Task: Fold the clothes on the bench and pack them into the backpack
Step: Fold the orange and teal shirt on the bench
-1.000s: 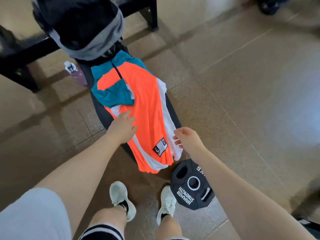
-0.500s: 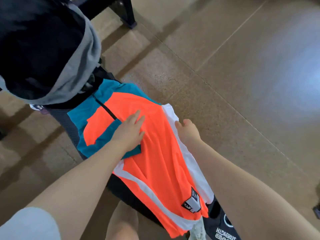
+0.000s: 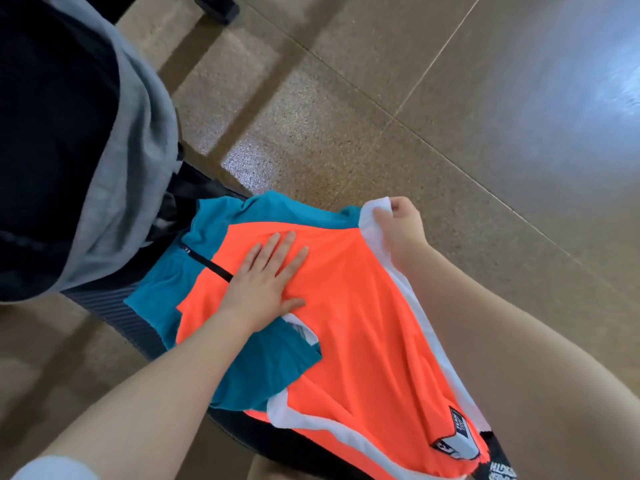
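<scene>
Folding step: orange-teal-white zip jersey lying on dark padded bench. L hand pressing flat, grip wide; R hand pinching white edge at 1 o'clock. Next, prob.: fold edge across toward 9.

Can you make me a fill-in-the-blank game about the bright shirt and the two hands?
1. The left hand lies ____ on the shirt, fingers straight.
2. The right hand pinches the shirt's ____ edge strip.
3. The shirt is mostly ____, with teal parts.
4. The shirt lies on a dark ____, not on the floor.

Missing words: flat; white; orange; bench
</scene>
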The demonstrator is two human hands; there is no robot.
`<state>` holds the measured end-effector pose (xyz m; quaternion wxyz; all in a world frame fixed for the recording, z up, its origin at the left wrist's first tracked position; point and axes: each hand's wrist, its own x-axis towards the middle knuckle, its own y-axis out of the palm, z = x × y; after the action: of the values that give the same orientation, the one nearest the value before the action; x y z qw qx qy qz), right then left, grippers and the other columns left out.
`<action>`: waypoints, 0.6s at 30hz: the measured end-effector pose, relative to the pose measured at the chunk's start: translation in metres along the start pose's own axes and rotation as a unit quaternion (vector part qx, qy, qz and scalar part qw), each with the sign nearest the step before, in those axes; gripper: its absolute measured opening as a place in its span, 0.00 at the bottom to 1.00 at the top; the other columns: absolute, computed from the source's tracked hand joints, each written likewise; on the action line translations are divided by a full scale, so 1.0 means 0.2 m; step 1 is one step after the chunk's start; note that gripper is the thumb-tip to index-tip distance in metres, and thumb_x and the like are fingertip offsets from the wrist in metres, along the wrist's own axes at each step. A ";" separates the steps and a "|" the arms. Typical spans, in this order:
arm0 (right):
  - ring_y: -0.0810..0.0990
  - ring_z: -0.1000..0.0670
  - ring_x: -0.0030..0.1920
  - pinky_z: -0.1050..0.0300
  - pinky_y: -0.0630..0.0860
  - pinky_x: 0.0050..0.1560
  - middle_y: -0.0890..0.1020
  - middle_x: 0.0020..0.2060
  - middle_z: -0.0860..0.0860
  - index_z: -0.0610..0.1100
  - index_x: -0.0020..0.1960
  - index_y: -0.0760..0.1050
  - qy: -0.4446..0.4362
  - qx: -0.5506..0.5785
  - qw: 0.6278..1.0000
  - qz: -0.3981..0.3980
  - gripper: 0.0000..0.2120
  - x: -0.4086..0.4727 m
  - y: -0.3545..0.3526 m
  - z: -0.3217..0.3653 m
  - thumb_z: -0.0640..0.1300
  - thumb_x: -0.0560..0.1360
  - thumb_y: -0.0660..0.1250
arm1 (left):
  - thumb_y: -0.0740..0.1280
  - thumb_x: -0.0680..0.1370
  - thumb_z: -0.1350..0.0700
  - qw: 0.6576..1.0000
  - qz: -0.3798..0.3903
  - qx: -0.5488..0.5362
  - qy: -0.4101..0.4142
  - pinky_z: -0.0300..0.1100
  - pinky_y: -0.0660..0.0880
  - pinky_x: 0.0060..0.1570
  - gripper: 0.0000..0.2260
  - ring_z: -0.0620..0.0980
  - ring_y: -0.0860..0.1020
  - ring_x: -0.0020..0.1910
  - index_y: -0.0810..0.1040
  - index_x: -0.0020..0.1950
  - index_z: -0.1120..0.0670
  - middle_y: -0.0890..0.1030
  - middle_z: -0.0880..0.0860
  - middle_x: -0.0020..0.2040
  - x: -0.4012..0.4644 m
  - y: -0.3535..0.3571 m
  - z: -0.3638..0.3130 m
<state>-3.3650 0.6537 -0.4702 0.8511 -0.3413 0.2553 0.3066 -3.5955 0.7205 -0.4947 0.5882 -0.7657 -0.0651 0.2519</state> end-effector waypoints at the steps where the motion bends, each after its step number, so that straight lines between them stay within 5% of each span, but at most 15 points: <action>1: 0.71 0.55 0.38 0.70 0.67 0.35 0.73 0.39 0.51 0.45 0.45 0.69 -0.021 0.059 0.998 -0.022 0.07 -0.02 -0.02 0.02 0.34 0.76 0.60 | 0.69 0.64 0.36 1.000 0.006 -0.009 -0.001 0.52 0.56 0.67 0.40 0.57 0.64 0.69 0.62 0.71 0.51 0.68 0.58 0.70 0.00 -0.02 -0.01; 4: 0.72 0.61 0.37 0.71 0.67 0.40 0.73 0.38 0.54 0.49 0.42 0.68 -0.095 0.128 0.987 -0.003 0.18 -0.14 -0.08 0.08 0.25 0.73 0.56 | 0.76 0.64 0.46 0.998 0.025 -0.054 0.008 0.54 0.61 0.68 0.39 0.60 0.65 0.70 0.66 0.72 0.52 0.64 0.58 0.73 0.02 -0.07 0.00; 7: 0.76 0.68 0.44 0.72 0.70 0.49 0.76 0.46 0.56 0.47 0.51 0.69 -0.173 0.073 0.976 0.109 0.26 -0.33 -0.06 0.07 0.20 0.67 0.51 | 0.65 0.77 0.59 0.950 0.021 -0.306 -0.066 0.41 0.58 0.68 0.20 0.57 0.65 0.70 0.70 0.68 0.58 0.66 0.59 0.71 0.04 -0.18 0.00; 8: 0.77 0.68 0.47 0.71 0.71 0.51 0.78 0.47 0.57 0.47 0.53 0.71 -0.201 0.018 0.968 0.147 0.27 -0.40 -0.04 0.03 0.21 0.66 0.51 | 0.59 0.80 0.59 0.888 -0.001 -0.432 -0.159 0.38 0.62 0.64 0.14 0.54 0.70 0.65 0.73 0.65 0.58 0.73 0.59 0.66 0.05 -0.25 -0.01; 11: 0.78 0.57 0.56 0.57 0.71 0.61 0.81 0.53 0.52 0.43 0.58 0.76 -0.298 -0.182 0.901 0.257 0.27 -0.58 0.00 -0.12 0.29 0.64 0.52 | 0.45 0.82 0.46 0.555 -0.040 -0.755 -0.347 0.37 0.75 0.47 0.22 0.49 0.79 0.48 0.77 0.52 0.53 0.84 0.52 0.49 0.08 -0.42 0.01; 12: 0.76 0.51 0.61 0.52 0.68 0.65 0.79 0.59 0.50 0.43 0.61 0.75 -0.323 -0.239 0.875 0.271 0.28 -0.62 0.00 -0.18 0.31 0.64 0.54 | 0.43 0.80 0.41 0.503 -0.010 -0.790 -0.349 0.37 0.77 0.44 0.27 0.48 0.81 0.46 0.77 0.52 0.53 0.84 0.52 0.47 0.08 -0.43 0.04; 13: 0.72 0.48 0.66 0.49 0.64 0.68 0.76 0.64 0.48 0.43 0.64 0.73 -0.327 -0.269 0.863 0.275 0.29 -0.65 -0.01 -0.24 0.33 0.64 0.55 | 0.42 0.79 0.37 0.489 0.022 -0.795 -0.357 0.38 0.78 0.45 0.30 0.48 0.81 0.47 0.78 0.54 0.53 0.84 0.51 0.47 0.07 -0.44 0.06; 14: 0.70 0.46 0.68 0.49 0.61 0.69 0.72 0.67 0.46 0.42 0.66 0.71 -0.316 -0.273 0.869 0.266 0.28 -0.66 -0.02 -0.28 0.33 0.65 0.57 | 0.47 0.78 0.36 0.517 0.047 -0.774 -0.362 0.41 0.78 0.48 0.28 0.49 0.81 0.50 0.77 0.56 0.54 0.83 0.52 0.49 0.07 -0.44 0.06; 17: 0.70 0.41 0.67 0.46 0.65 0.69 0.71 0.67 0.41 0.38 0.64 0.71 -0.281 -0.270 0.900 0.197 0.24 -0.67 -0.12 -0.37 0.31 0.68 0.60 | 0.68 0.74 0.52 0.668 0.037 -0.644 -0.370 0.51 0.74 0.58 0.12 0.51 0.80 0.51 0.78 0.56 0.53 0.81 0.54 0.55 0.02 -0.35 0.03; 18: 0.69 0.41 0.67 0.46 0.66 0.68 0.71 0.67 0.40 0.38 0.64 0.71 -0.271 -0.292 0.902 0.166 0.23 -0.66 -0.15 -0.40 0.31 0.69 0.61 | 0.70 0.72 0.56 0.681 0.010 -0.630 -0.374 0.53 0.74 0.59 0.12 0.53 0.80 0.51 0.78 0.56 0.53 0.81 0.54 0.54 0.01 -0.33 0.00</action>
<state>-3.4524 0.5311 -0.4230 0.6862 -0.4313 -0.0331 0.5848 -3.5806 0.7408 -0.4341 -0.1084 -0.7985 -0.4148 0.4227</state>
